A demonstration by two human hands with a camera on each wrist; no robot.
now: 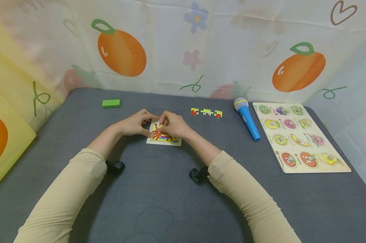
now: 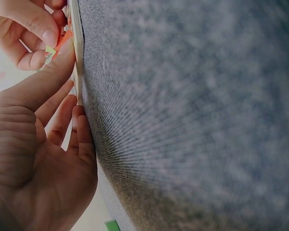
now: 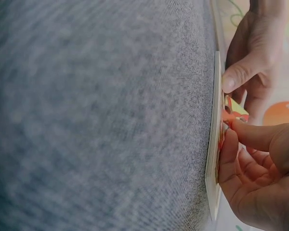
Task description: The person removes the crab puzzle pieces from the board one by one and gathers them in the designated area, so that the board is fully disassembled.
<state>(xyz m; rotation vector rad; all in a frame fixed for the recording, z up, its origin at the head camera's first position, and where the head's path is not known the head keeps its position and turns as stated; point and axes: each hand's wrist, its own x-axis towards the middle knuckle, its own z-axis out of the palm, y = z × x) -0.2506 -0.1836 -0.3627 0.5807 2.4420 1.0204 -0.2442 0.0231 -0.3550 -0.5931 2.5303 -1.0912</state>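
Note:
A small wooden jigsaw board [image 1: 166,143] with a red and rainbow-coloured picture lies flat on the table, between both hands. The left hand [image 1: 134,123] holds it at its left side, thumb on the near left part and fingers at the far edge. Over the board, the right hand [image 1: 174,125] pinches a jigsaw piece between thumb and forefinger. In the right wrist view this orange and yellow piece [image 3: 239,110] stands tilted against the board's face. The right fingers hide part of the picture.
Three loose jigsaw pieces [image 1: 206,112] lie in a row right of the hands. Farther right are a blue toy microphone [image 1: 248,119] and a fruit puzzle board [image 1: 295,135]. A green block [image 1: 111,103] sits at the back left. A printed curtain [image 1: 171,44] borders the grey table [image 1: 158,199].

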